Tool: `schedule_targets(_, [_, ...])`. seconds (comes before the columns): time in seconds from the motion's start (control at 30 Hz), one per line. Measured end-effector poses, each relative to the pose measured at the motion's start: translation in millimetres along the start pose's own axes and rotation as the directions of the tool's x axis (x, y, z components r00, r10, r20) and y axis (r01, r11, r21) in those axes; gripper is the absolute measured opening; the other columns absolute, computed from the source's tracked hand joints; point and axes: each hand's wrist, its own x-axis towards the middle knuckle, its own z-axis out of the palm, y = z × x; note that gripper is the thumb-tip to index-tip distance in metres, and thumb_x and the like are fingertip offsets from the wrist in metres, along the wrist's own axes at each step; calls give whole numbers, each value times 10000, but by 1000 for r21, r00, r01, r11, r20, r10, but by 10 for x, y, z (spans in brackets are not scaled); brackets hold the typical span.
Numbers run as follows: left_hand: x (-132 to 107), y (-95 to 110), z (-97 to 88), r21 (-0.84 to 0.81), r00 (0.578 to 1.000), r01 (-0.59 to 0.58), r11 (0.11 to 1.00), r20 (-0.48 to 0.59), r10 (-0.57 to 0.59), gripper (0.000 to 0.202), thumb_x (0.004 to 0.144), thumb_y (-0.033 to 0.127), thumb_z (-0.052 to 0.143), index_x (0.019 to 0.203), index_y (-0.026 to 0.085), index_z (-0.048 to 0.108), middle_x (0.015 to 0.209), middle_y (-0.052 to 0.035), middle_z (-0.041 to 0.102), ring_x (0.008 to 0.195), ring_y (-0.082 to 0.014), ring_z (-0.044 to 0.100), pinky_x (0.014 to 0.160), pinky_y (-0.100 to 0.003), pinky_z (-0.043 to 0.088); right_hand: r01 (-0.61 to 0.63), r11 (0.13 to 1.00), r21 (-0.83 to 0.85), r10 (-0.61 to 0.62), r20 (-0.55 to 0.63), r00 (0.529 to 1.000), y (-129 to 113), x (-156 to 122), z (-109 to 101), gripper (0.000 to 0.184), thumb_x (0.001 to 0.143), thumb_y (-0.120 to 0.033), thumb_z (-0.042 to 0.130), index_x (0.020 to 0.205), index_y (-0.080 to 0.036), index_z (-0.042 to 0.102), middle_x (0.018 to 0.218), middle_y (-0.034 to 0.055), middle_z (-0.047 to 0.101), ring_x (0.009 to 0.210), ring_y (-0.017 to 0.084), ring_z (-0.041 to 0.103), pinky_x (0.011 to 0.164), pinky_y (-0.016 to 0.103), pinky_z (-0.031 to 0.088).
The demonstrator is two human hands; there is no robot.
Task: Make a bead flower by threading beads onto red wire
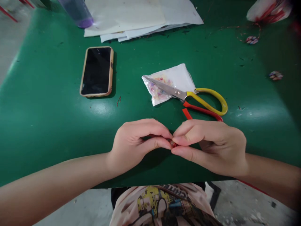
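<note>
My left hand (138, 141) and my right hand (209, 144) meet above the near part of the green table. Between their thumbs and fingertips they pinch a small reddish beaded piece (173, 143), mostly covered by the fingers. Just beyond the right hand lie scissors (177, 93) with one yellow and one red handle, blades pointing left. The blades rest across a small plastic bag of colourful beads (160, 84). A red strip end (187, 113) shows beside the right hand's knuckles; the rest of it is hidden.
A phone in a tan case (97, 71) lies on the green table (47, 110) at left. Papers (141, 18) and a purplish container (80, 14) are at the back. Two beaded pieces, one with wire (252, 40), one loose (276, 75), and a plastic bag (269, 11) sit at right.
</note>
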Motion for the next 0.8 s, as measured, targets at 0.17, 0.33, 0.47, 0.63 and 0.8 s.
schedule_targets(0.17, [-4,12,-2,16,1000,14,1000,-7,-14,59,739,136,692,726,190,675,729,31,688,647,-77,629,602,-154,513,3,1000,-5,-3,-15,1000,4,-2,5,127,748,-67,660,813,-172,630,769,39,671,685,102,636,586,210,543])
schedule_targets(0.33, [21,-3,22,-17,996,70,997,-52,-71,60,729,133,701,728,191,684,712,33,693,631,-85,645,586,-154,535,-11,999,-52,7,-90,996,39,-13,31,115,735,-69,670,788,-167,644,745,23,676,689,111,646,601,221,548])
schedule_targets(0.47, [58,-18,49,-155,987,108,982,-100,-124,74,717,122,708,751,185,687,730,25,704,624,-92,670,581,-146,566,-59,994,-92,42,-177,983,43,-31,30,181,679,-81,728,810,-188,663,797,11,698,722,117,656,648,234,555])
schedule_targets(0.63, [55,-10,41,-246,982,126,961,-108,-156,56,731,156,702,779,176,683,748,2,720,654,-118,693,608,-174,595,-171,985,27,173,-118,978,0,-36,-24,334,662,-142,756,974,-212,660,825,4,686,684,116,641,628,257,567])
schedule_targets(0.8, [28,-7,23,-308,979,143,941,-96,-180,82,748,116,678,809,171,673,776,-5,708,681,-114,689,653,-190,597,-211,970,117,226,-131,965,-15,-20,-54,308,722,-113,699,1002,-219,628,910,9,681,736,107,642,654,235,573])
